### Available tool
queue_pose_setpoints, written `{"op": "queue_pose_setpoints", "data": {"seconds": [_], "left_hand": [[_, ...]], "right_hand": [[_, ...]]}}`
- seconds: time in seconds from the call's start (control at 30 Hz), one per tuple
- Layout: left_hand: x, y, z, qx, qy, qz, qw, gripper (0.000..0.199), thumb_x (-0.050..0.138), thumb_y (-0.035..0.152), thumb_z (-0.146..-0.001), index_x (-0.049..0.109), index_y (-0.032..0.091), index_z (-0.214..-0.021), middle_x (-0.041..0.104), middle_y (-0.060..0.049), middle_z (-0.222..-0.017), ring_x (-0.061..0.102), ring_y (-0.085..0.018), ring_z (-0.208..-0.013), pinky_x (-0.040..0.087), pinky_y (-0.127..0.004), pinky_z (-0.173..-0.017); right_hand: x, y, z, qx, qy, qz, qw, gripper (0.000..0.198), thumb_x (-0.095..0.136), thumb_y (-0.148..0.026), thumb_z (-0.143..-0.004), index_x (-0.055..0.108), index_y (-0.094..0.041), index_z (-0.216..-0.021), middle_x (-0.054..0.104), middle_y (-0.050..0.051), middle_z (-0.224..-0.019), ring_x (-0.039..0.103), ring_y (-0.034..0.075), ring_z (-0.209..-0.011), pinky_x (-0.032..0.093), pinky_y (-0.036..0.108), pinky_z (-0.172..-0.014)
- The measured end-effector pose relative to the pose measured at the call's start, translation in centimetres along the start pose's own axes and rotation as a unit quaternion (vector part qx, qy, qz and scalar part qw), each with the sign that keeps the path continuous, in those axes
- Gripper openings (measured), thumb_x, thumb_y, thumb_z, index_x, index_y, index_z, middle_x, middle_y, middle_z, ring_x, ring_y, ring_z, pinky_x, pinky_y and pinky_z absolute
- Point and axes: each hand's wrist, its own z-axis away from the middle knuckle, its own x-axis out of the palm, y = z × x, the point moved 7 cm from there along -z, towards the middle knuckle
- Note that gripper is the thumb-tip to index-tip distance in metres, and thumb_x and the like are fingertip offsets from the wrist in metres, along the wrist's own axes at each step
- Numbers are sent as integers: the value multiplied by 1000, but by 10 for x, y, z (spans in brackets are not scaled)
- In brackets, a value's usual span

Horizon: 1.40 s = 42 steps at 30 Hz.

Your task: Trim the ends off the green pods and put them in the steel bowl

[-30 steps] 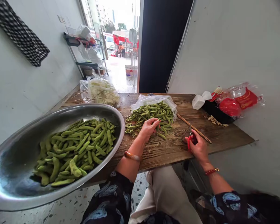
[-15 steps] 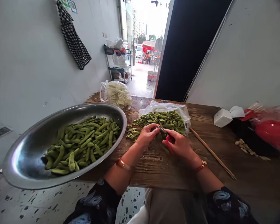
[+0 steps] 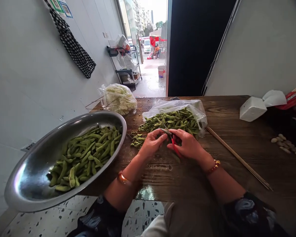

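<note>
In the middle of the view, above the wooden table, my right hand (image 3: 188,144) grips red-handled scissors (image 3: 174,146). Their blades are spread and point left toward my left hand (image 3: 153,141). The fingertips of that hand are pinched together right at the blades; what they hold is hidden. Just beyond both hands lies a heap of green soybean pods (image 3: 180,118), partly inside a clear plastic bag (image 3: 198,110). Small trimmings or pods (image 3: 137,140) are scattered at the heap's left end. To the left, a big steel basin (image 3: 32,174) holds many more green pods (image 3: 88,154).
A bag of pale cauliflower-like florets (image 3: 119,100) stands at the table's far left corner. Long thin wooden sticks (image 3: 239,158) lie to the right. Farther right are a white box (image 3: 253,108) and several peanuts (image 3: 286,144). Behind, a cart (image 3: 125,65) stands by the open doorway.
The camera view has turned slightly, shifting the things at the right further right. The scissors' blades are now spread wider. Both hands stay close together over the table.
</note>
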Motion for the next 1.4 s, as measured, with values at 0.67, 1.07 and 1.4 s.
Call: {"op": "queue_pose_setpoints", "data": {"seconds": [0.67, 1.07, 1.4], "left_hand": [[-4, 4, 1, -7, 27, -39, 999, 32, 72, 42, -72, 68, 13, -85, 57, 2, -60, 35, -4, -46, 24, -20, -45], [-14, -10, -5, -34, 47, 10, 998, 36, 76, 40, -68, 65, 14, -90, 55, 3, -63, 35, -3, -45, 19, -19, -40], [-26, -8, -7, -28, 102, 218, 970, 39, 83, 25, -58, 54, 15, -81, 46, 6, -64, 40, -2, -50, 19, -14, -39]], "right_hand": [[3, 2, 1, 11, 13, 21, 1000, 41, 65, -39, -82, 64, -22, -119, 64, 3, -79, 57, 16, -66, 49, 29, -65], [-4, 9, -1, 36, 41, -14, 998, 42, 64, -43, -82, 65, -19, -116, 69, 5, -86, 60, 17, -67, 50, 29, -64], [4, 7, 0, 19, 33, -10, 999, 52, 68, -47, -78, 60, -17, -121, 60, 2, -79, 53, 15, -64, 49, 31, -64]]}}
